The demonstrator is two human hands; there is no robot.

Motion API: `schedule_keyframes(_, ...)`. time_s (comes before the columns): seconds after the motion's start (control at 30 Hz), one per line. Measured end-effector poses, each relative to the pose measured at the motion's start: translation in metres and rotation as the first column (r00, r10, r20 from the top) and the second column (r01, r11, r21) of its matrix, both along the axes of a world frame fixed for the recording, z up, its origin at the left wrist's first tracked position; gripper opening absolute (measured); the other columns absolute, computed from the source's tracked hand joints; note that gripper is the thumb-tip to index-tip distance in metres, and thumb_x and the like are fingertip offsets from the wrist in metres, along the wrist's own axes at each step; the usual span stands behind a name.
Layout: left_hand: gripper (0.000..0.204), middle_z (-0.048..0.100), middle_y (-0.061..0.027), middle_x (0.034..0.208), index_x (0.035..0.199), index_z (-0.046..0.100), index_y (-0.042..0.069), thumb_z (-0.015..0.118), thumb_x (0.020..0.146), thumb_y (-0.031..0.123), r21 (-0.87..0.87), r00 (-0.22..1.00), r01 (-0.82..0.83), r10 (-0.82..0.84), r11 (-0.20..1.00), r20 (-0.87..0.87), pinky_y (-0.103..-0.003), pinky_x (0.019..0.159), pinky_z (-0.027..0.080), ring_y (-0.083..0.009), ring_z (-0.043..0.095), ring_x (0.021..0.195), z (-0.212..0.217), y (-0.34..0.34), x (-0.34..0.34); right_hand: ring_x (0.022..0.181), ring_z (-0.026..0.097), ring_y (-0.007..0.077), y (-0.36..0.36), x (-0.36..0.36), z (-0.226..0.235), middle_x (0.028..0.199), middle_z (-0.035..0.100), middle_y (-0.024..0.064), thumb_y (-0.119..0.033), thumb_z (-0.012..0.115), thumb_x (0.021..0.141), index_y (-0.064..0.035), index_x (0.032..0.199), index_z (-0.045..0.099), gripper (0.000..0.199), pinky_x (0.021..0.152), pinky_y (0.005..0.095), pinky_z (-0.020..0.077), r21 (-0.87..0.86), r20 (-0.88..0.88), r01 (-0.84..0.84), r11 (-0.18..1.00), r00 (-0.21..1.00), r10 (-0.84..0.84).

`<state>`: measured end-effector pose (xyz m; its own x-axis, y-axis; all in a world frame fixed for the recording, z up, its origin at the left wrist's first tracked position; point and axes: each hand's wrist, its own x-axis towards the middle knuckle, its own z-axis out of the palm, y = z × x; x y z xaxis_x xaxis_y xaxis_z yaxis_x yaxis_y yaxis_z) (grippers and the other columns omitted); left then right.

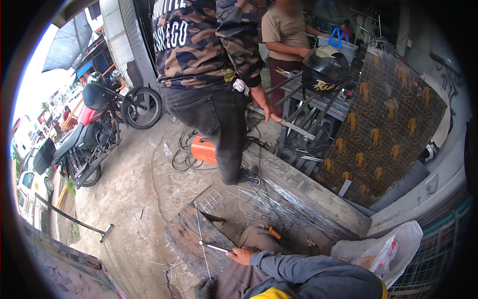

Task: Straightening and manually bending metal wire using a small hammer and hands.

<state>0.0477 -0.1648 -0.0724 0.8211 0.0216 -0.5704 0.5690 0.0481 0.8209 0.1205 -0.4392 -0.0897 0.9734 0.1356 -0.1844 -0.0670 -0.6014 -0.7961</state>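
Observation:
My right hand [241, 255] is closed round a slim silvery tool [217, 247]. Its pale, rounded end meets or overlaps a thin metal rod [202, 229]; I cannot tell whether they touch. The rod runs across a worn wooden board [191, 225] in front of my knees. At the lower edge my left hand [204, 288], in a dark glove, closes on the rod's near end, its fingers partly cut off by the frame. Beyond the board's far end lies a small piece of wire grid [210, 201]. Several short cut rods [178, 269] are scattered left of the board.
A person in a camouflage top [199, 50] stands just ahead, beside an orange box [203, 150] and coiled cable. Long thin rods [298, 199] lie along a concrete ledge [318, 189] at right. A plastic bag [383, 249] is by my right elbow; a motorcycle [89, 134] stands left.

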Motion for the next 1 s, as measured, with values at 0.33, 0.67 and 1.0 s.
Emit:
schedule_keyframes(0.33,0.020,0.069,-0.0029,0.087,0.103,0.071,0.002,0.071,0.087,0.014,0.004,0.998,0.051,-0.051,0.999,0.034,-0.027,0.070,0.050,-0.0121,0.061,0.077,-0.005,0.012,-0.013,0.086,0.062,0.0518,0.012,0.011,-0.004,0.085,0.065,0.0298,-0.065,0.042,0.094,-0.0034,0.091,0.059,0.064,0.075,0.0578,0.0481,-0.025,-0.100,-0.143,0.989,0.985,0.140)
schedule_keyframes(0.67,0.022,0.064,-0.0014,0.086,0.104,0.068,0.004,0.068,0.088,0.020,-0.208,0.930,0.364,-0.366,0.908,0.034,-0.029,0.074,0.049,-0.0124,0.057,0.079,0.000,-0.037,0.002,0.096,0.058,0.0520,-0.003,0.004,-0.002,0.098,0.064,0.0295,-0.060,0.041,0.096,-0.0030,0.093,0.059,0.060,0.082,0.0576,0.0435,-0.203,-0.113,-0.126,0.971,0.988,0.105)
schedule_keyframes(1.0,0.025,0.068,-0.0041,0.094,0.110,0.067,0.004,0.062,0.089,0.016,-0.503,0.995,-0.095,0.066,0.859,-0.075,-0.026,0.075,0.051,-0.0128,0.062,0.084,0.074,-0.099,-0.002,0.095,0.056,0.0523,0.005,0.013,-0.003,0.097,0.062,0.0309,-0.059,0.040,0.098,-0.0009,0.088,0.057,0.061,0.080,0.0570,0.0419,-0.186,-0.096,-0.132,0.974,0.989,0.115)
